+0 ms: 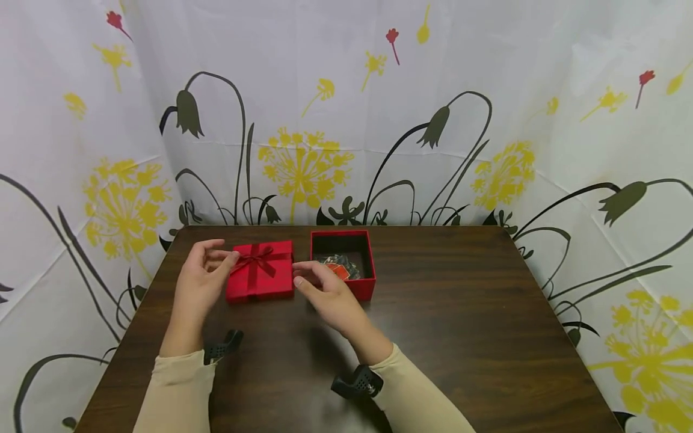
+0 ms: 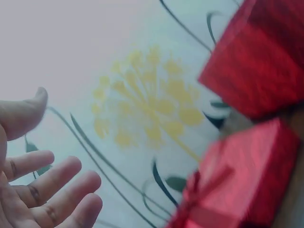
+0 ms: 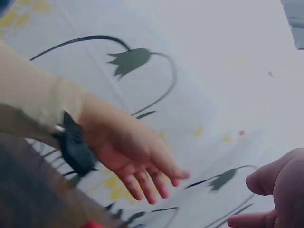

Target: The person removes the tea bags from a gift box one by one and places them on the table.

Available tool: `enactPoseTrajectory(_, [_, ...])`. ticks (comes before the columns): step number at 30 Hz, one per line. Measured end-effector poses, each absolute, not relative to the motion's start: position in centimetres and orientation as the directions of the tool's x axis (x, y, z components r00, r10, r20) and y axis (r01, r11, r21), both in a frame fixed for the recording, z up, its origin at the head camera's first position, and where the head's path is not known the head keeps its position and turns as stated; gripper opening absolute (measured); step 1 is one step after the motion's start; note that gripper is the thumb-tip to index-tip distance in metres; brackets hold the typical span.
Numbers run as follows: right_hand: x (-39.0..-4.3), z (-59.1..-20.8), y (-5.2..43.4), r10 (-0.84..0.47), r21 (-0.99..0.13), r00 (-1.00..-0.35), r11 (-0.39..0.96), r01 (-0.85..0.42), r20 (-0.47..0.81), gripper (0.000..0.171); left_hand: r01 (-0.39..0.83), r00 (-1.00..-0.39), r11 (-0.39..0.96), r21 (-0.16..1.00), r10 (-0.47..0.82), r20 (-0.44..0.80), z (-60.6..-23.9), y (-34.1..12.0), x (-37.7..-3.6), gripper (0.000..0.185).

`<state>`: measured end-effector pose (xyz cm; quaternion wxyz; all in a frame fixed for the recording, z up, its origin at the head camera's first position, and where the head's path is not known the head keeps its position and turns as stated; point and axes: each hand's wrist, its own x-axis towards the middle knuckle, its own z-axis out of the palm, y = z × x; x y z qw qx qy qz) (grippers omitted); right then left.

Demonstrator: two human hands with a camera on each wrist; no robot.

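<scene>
A flat red gift-box lid [image 1: 275,284] with a dark red ribbon bow [image 1: 261,257] lies on the table in the head view. Just left of it is my left hand [image 1: 199,279], its thumb overlapping the lid's left edge in this view. Spread, relaxed fingers [image 2: 66,183] with nothing in them show in the left wrist view. My right hand [image 1: 330,296] hovers at the lid's right side, fingers loosely bent and holding nothing. Partly behind it stands an open red box [image 1: 366,291] with a black interior. Inside lies a clear-wrapped bundle [image 1: 339,267] with an orange patch.
Both things rest on a dark wood-grain table [image 1: 460,313], near its back edge. A white curtain [image 1: 335,90] printed with flowers hangs behind and along both sides. Black camera mounts are strapped to both wrists, over beige sleeves [image 1: 422,391].
</scene>
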<state>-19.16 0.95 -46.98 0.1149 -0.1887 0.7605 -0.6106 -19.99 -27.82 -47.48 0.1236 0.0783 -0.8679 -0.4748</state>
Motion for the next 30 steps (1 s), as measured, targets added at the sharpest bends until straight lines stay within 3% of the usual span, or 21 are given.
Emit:
enactPoseTrajectory(6, [-19.8,-45.3,3.5,-0.391,-0.987,-0.918,0.104,-0.122,0.072,0.034,0.131,-0.962,0.447,0.885,-0.158,0.223,-44.5,-25.4,-18.1,0.060])
enactPoseTrajectory(13, [-23.1,-44.4,6.6,-0.271,-0.983,-0.955,0.102,-0.153,0.120,0.031,0.163,-0.979,0.418,0.894,-0.041,0.198,-42.7,-21.8,-19.2,0.080])
enactPoseTrajectory(20, [-26.6,-44.5,7.7,-0.177,-0.989,-0.983,0.122,-0.079,0.056,0.029,0.117,-0.993,0.379,0.918,0.026,0.116,-44.7,-18.8,-21.8,0.092])
enactPoseTrajectory(30, [-30.1,-45.1,7.6,-0.175,-0.962,-0.982,0.274,0.018,-0.068,0.034,0.069,-0.997,0.409,0.910,0.068,0.045,-49.1,-16.6,-24.3,0.109])
